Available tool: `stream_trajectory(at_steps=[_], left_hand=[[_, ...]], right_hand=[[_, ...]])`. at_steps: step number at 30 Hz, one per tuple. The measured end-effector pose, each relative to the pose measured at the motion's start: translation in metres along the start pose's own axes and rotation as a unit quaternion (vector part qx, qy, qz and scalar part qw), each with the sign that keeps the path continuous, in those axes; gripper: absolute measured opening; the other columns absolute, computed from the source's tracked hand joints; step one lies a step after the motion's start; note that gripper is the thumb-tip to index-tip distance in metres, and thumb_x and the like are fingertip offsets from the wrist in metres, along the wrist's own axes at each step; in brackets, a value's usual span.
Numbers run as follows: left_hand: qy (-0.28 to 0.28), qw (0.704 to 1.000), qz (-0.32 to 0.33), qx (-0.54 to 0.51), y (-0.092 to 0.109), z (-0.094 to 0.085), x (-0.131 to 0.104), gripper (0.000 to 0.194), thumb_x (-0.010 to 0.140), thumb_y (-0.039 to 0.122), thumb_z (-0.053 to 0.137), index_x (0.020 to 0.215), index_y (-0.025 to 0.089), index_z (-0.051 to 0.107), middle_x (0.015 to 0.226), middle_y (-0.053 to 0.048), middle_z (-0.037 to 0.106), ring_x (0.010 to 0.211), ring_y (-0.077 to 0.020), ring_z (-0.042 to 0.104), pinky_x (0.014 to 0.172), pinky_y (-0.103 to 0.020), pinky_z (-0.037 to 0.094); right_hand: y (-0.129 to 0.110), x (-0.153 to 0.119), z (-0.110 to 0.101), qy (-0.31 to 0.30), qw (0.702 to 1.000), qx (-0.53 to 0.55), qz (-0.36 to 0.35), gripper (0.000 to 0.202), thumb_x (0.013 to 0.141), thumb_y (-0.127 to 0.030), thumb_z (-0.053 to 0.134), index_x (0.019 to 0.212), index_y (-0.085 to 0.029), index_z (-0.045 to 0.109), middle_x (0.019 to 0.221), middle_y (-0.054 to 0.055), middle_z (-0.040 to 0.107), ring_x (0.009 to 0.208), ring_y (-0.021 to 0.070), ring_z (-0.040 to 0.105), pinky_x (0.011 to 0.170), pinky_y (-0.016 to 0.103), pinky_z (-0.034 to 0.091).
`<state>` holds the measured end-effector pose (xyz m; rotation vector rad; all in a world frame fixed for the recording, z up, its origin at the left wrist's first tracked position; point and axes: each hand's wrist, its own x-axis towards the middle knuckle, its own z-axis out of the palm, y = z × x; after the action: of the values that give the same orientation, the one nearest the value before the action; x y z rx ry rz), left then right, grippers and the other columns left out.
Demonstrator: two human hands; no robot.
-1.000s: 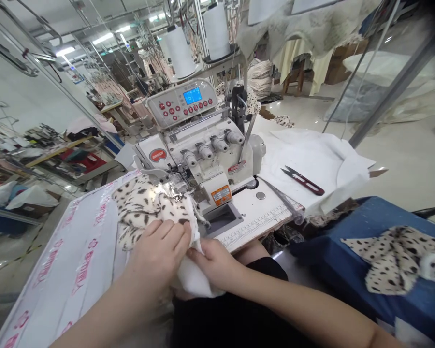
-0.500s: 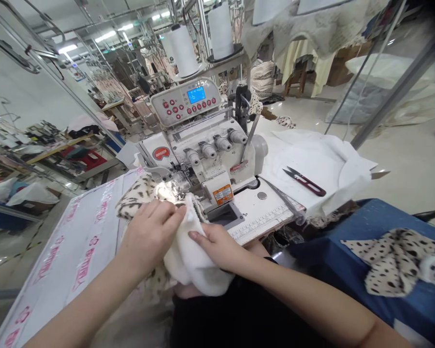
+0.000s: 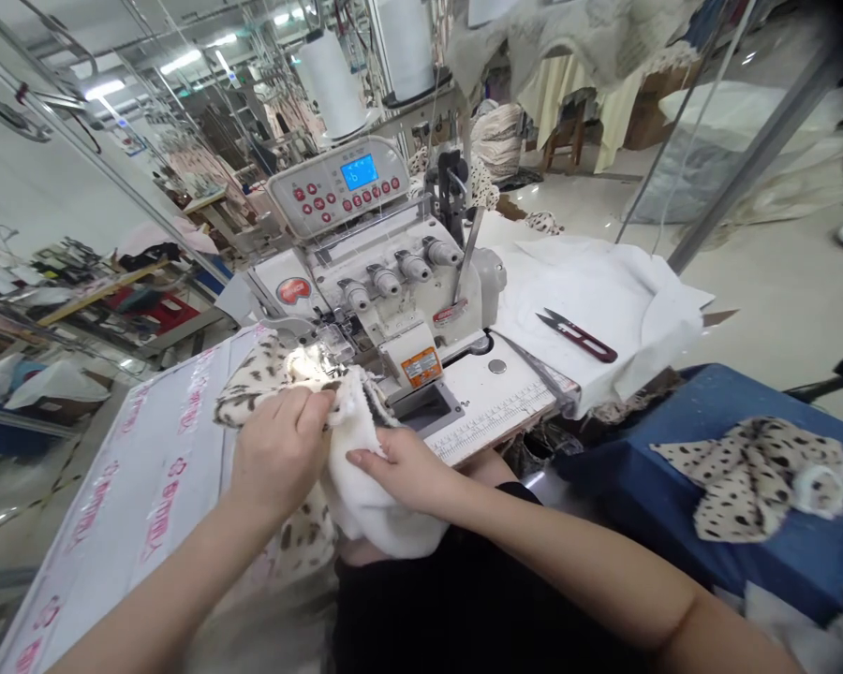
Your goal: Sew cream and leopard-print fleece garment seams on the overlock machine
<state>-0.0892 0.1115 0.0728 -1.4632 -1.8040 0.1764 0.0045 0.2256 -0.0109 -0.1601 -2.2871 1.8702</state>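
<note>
A fluffy fabric piece (image 3: 358,468), white on one face and dark-spotted cream on the other, hangs over the front of an overlock sewing machine (image 3: 386,271). My left hand (image 3: 281,449) is closed on its edge, just in front of the lit needle area (image 3: 316,365). To the right, my right hand (image 3: 407,468) pinches the white side, thumb on top. The spotted part (image 3: 253,379) lies left of the presser foot, and more spotted cloth hangs below my left hand. My left fingertips are partly hidden in the cloth.
Thread snips (image 3: 576,335) lie on white cloth (image 3: 534,290) right of the machine. Spotted fabric pieces (image 3: 751,468) rest on a blue-covered surface (image 3: 660,421). Thread cones (image 3: 330,84) stand behind the machine. A plastic-covered table (image 3: 133,459) extends to the left.
The camera view has shifted slightly. My left hand has drawn a little down and away from the needle area, still gripping the fabric. My right hand keeps its hold.
</note>
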Motion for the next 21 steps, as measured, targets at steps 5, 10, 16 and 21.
stream_trajectory(at_steps=[5, 10, 16, 21], left_hand=[[-0.083, 0.985, -0.152, 0.010, 0.013, -0.004, -0.004, 0.027, 0.079, 0.030, 0.055, 0.099, 0.013, 0.059, 0.071, -0.006, 0.063, 0.060, -0.0204, 0.057, 0.050, -0.028, 0.035], [-0.160, 0.932, -0.303, -0.120, 0.000, -0.004, 0.012, 0.022, 0.077, 0.040, 0.057, 0.087, 0.022, 0.065, 0.058, 0.001, 0.060, 0.054, -0.0179, 0.056, 0.052, -0.025, 0.036], [-0.149, 0.954, -0.253, -0.061, 0.001, -0.001, 0.012, 0.018, 0.077, 0.035, 0.056, 0.087, 0.021, 0.063, 0.065, -0.001, 0.062, 0.059, -0.0197, 0.056, 0.053, -0.027, 0.033], [-0.069, 0.997, -0.021, 0.004, 0.011, -0.005, 0.008, 0.018, 0.077, 0.012, 0.048, 0.090, 0.014, 0.061, 0.069, -0.004, 0.059, 0.064, -0.0200, 0.054, 0.062, -0.032, 0.035]], right_hand=[[-0.002, -0.001, -0.002, -0.010, 1.000, -0.013, 0.004, 0.028, 0.083, -0.030, 0.052, 0.060, -0.015, 0.045, 0.058, -0.002, 0.048, 0.057, 0.0110, 0.043, 0.053, 0.021, 0.029], [-0.002, -0.001, -0.005, -0.007, 1.000, -0.030, 0.003, 0.028, 0.084, -0.031, 0.054, 0.062, -0.014, 0.049, 0.059, -0.001, 0.050, 0.057, 0.0109, 0.045, 0.053, 0.021, 0.029], [0.001, 0.000, -0.004, -0.009, 1.000, -0.008, 0.007, 0.028, 0.082, -0.030, 0.056, 0.061, -0.014, 0.049, 0.058, -0.002, 0.049, 0.056, 0.0101, 0.045, 0.052, 0.020, 0.028], [0.006, 0.001, -0.005, -0.030, 0.999, 0.006, -0.009, 0.033, 0.083, -0.035, 0.055, 0.058, -0.014, 0.052, 0.055, -0.003, 0.049, 0.055, 0.0098, 0.043, 0.052, 0.021, 0.028]])
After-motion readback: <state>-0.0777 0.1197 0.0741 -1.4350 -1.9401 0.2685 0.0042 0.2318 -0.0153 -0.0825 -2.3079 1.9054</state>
